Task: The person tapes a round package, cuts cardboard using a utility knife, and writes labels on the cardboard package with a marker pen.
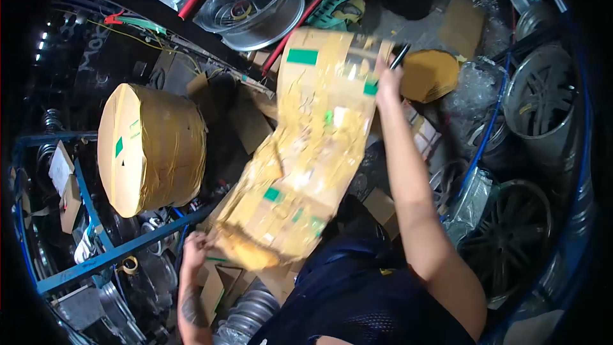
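Observation:
A long sheet of cardboard (pixel 322 121), crinkled and covered with yellowish tape and green patches, stretches diagonally between my hands. My left hand (pixel 196 249) is closed on its lower left corner. At the upper right end, my right hand (pixel 388 83) grips the sheet's edge. A slim black object (pixel 400 56), perhaps a marker or a knife, sticks up from the same hand. Left of the sheet stands a round, drum-shaped bundle (pixel 169 150) wrapped in cardboard and tape. Just beyond my right hand lies a round cardboard piece (pixel 430 75).
A silver wheel rim (pixel 249 6) lies at the top, beside a red bar (pixel 313 13). More rims (pixel 539 92) are stacked on the right behind a blue frame. A blue metal rail (pixel 118 257) crosses the lower left. Clear plastic wrap (pixel 476 86) lies at right.

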`<state>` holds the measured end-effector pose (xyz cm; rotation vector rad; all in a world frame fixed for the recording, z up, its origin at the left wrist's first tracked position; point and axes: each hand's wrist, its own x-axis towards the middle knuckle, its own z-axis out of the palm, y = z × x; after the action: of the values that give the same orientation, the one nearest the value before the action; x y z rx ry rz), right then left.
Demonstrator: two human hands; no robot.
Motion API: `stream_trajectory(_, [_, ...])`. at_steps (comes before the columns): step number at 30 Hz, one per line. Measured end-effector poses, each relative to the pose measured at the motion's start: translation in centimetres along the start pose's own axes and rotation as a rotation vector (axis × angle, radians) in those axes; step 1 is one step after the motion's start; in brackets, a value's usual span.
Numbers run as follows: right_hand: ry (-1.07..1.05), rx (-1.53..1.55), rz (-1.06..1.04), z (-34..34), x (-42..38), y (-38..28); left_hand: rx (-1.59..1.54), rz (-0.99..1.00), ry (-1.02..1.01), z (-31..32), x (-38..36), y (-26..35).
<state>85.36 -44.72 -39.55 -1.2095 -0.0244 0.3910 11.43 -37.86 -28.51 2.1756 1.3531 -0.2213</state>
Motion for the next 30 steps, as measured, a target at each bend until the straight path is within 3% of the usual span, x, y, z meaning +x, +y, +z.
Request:
stream_trajectory(1, [-0.110,0.070,-0.019,0.6,1.5,-3.5,-0.040,0.095,-0.034,3.8,2.6,0.0])
stream_trajectory(2, [-0.167,0.049,-0.075,1.7,1.5,-7.8,-0.098,0.017,0.029,7.9,4.3,2.8])
stream_trajectory(3, [-0.200,0.084,-0.087,3.1,0.3,-12.2,-0.116,0.075,0.046,13.3,6.5,2.9])
stream_trajectory(4, [-0.251,0.067,-0.131,3.6,0.2,-14.8,-0.267,-0.116,-0.140,18.6,8.0,3.3])
stream_trajectory(5, [-0.317,0.051,-0.172,3.3,0.9,-16.3,0.163,-0.117,-0.353,21.3,9.2,6.6])
stream_trajectory(6, [-0.390,0.033,-0.215,2.8,1.5,-18.1,0.302,-0.079,-0.488,22.5,9.5,10.7])
stream_trajectory(7, [-0.431,0.076,-0.144,2.3,0.2,-20.7,0.272,-0.022,-0.460,26.3,11.2,10.0])
stream_trajectory(8, [-0.477,0.117,-0.086,2.1,-2.3,-23.6,-0.051,-0.060,-0.405,29.0,13.3,9.5])
stream_trajectory(9, [-0.388,0.127,-0.023,1.6,-5.2,-25.8,-0.691,-0.206,-0.379,29.3,15.0,11.9])
stream_trajectory(10, [-0.577,0.127,-0.037,-1.3,-4.5,-26.3,-0.787,-0.301,-0.243,26.9,17.0,15.4])
stream_trajectory(12, [-0.593,0.114,-0.090,-5.0,-8.4,-28.9,-1.387,-0.233,-0.354,23.1,21.5,18.3])
stream_trajectory(13, [-0.607,0.164,-0.066,-7.8,-9.3,-29.6,-1.622,-0.171,-0.243,20.6,22.6,21.4])
stream_trajectory(14, [-0.715,0.174,-0.088,-10.4,-10.4,-30.4,-1.778,-0.085,-0.259,18.3,23.7,23.8])
stream_trajectory(15, [-0.824,0.184,-0.108,-12.9,-11.5,-31.2,-1.985,0.053,-0.400,14.9,23.7,26.5])
stream_trajectory(17, [-0.660,0.049,-0.235,-16.7,-13.4,-32.4,-2.352,0.161,-0.659,9.0,21.5,32.3])
stream_trajectory(18, [-0.641,-0.044,-0.265,-18.2,-13.6,-32.9,-2.402,0.605,-0.855,9.2,23.0,32.2])
stream_trajectory(19, [-0.598,-0.151,-0.199,-19.3,-14.2,-33.4,-2.425,0.707,-0.889,8.5,22.8,32.4])
stream_trajectory(22, [-0.384,-0.586,-0.117,-23.5,-13.1,-32.9,-2.456,0.612,-0.720,6.9,20.6,31.6])
stream_trajectory(24, [-0.425,-0.944,-0.038,-23.7,-14.1,-32.5,-2.460,0.549,-0.611,6.8,19.5,30.0])
stream_trajectory(28, [-0.430,-1.026,0.036,-26.9,-12.9,-28.1,-2.434,0.391,-0.377,7.7,17.8,26.5])
stream_trajectory(30, [-0.387,-0.881,0.069,-27.4,-13.8,-26.3,-2.405,0.313,-0.233,8.0,16.7,24.3])
